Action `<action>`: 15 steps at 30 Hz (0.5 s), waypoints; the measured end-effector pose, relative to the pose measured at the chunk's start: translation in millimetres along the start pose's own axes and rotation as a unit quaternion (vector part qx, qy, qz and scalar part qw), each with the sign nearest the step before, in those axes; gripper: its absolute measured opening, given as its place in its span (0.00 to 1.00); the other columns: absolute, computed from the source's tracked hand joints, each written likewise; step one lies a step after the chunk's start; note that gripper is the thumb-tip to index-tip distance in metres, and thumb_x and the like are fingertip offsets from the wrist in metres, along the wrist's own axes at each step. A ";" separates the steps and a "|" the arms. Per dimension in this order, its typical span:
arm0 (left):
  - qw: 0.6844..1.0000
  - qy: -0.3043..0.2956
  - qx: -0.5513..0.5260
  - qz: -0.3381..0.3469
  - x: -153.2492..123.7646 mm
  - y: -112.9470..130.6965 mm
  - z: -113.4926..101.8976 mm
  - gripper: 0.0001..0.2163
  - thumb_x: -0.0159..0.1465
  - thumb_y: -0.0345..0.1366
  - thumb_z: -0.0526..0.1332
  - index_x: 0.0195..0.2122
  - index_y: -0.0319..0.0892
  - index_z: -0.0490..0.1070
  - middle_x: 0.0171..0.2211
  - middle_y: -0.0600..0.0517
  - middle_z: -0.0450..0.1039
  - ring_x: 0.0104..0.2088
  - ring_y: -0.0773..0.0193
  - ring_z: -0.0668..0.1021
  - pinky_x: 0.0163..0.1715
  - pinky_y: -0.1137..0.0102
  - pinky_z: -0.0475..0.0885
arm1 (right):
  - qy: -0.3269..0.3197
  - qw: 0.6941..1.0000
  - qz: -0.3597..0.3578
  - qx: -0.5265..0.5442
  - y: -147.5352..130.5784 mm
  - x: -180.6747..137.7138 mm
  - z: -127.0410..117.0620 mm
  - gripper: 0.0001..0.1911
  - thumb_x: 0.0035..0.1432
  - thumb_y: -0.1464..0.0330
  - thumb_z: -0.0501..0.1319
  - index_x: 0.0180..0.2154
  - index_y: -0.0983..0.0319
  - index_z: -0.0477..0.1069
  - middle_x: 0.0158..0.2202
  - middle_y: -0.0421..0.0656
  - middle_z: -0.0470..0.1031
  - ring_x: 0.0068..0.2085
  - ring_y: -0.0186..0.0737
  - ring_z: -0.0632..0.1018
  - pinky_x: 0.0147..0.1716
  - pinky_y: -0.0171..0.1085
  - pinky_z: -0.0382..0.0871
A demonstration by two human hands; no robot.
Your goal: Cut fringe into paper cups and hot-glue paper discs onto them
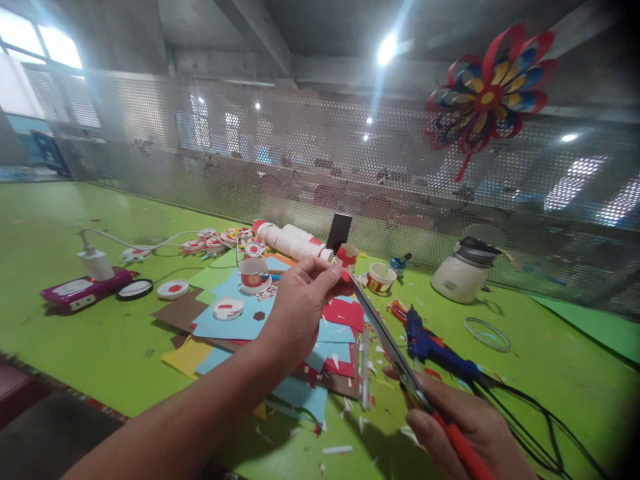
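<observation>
My left hand (300, 303) is raised over the green table (75, 220), its fingers pinched on a small red paper piece (345, 275). My right hand (465, 430), low at the right, grips the red handles of a pair of scissors (395, 350). The long blades run up and left, and their tip meets the red piece. Under my hands lies a pile of coloured paper sheets (240, 323) in blue, red, brown and yellow, with white and red scraps scattered around.
A blue glue gun (435, 347) with black cord lies right of the scissors. Paper cups (380, 277), a stack of cups (290, 241), round lids, a phone on a charger (83, 290), a white pot (463, 273) and a tape ring (487, 333) stand around. A paper pinwheel (490, 93) hangs on the mesh wall.
</observation>
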State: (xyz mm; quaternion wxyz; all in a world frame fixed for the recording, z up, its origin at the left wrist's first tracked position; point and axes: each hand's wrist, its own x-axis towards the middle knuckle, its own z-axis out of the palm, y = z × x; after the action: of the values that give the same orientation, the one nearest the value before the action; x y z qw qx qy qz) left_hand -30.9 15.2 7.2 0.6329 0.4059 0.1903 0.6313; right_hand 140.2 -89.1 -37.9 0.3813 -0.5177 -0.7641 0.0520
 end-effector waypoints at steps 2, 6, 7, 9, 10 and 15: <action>1.000 -0.002 -0.003 -0.003 -0.2 0.4 0.0 0.06 0.52 0.29 0.63 0.25 0.36 0.65 0.23 0.51 0.70 0.26 0.69 0.72 0.36 0.68 0.69 | 0.000 1.000 0.000 -0.002 -0.4 -0.4 0.1 0.21 0.59 0.55 0.53 0.40 0.63 0.75 0.18 0.37 0.69 0.18 0.33 0.69 0.17 0.30 0.62; 1.000 0.000 -0.001 -0.006 -0.5 1.2 -0.1 0.06 0.53 0.28 0.62 0.25 0.36 0.65 0.23 0.51 0.70 0.26 0.69 0.72 0.36 0.67 0.69 | -0.009 1.000 0.016 0.003 -2.2 0.1 -0.4 0.22 0.58 0.54 0.53 0.38 0.63 0.76 0.19 0.38 0.69 0.18 0.33 0.69 0.18 0.31 0.62; 1.000 0.001 0.000 -0.006 -0.3 1.3 -0.2 0.06 0.53 0.28 0.62 0.25 0.37 0.65 0.23 0.51 0.70 0.26 0.69 0.72 0.36 0.67 0.69 | -0.012 1.000 0.022 0.007 -2.7 0.5 -0.6 0.22 0.58 0.54 0.53 0.38 0.63 0.76 0.18 0.38 0.68 0.18 0.33 0.68 0.18 0.31 0.61; 1.000 0.002 0.002 -0.007 0.7 1.4 -1.0 0.06 0.53 0.28 0.62 0.25 0.37 0.64 0.23 0.52 0.70 0.25 0.69 0.72 0.36 0.67 0.69 | -0.019 0.999 0.031 0.019 -3.4 1.5 -0.9 0.21 0.58 0.54 0.53 0.38 0.63 0.76 0.18 0.37 0.67 0.18 0.33 0.67 0.18 0.31 0.60; 1.000 0.001 0.002 -0.007 1.4 1.4 -1.6 0.06 0.52 0.28 0.62 0.25 0.37 0.64 0.23 0.52 0.70 0.26 0.69 0.73 0.36 0.67 0.69 | -0.023 0.999 0.033 0.026 -3.5 1.9 -1.1 0.20 0.58 0.55 0.53 0.38 0.62 0.76 0.18 0.37 0.66 0.18 0.33 0.67 0.18 0.31 0.59; 1.000 -0.019 0.006 -0.018 6.2 2.2 -6.3 0.06 0.53 0.28 0.62 0.23 0.37 0.65 0.23 0.52 0.70 0.25 0.69 0.73 0.35 0.67 0.68 | -0.071 0.989 0.079 0.106 -2.5 1.1 -2.9 0.21 0.59 0.55 0.52 0.41 0.61 0.74 0.19 0.37 0.64 0.19 0.32 0.65 0.17 0.30 0.59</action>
State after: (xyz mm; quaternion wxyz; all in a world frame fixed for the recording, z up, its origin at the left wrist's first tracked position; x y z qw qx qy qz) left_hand -36.2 22.5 6.7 0.6454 0.4179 0.1890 0.6108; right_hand 139.9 -90.3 -34.1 0.3735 -0.5280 -0.7363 0.1987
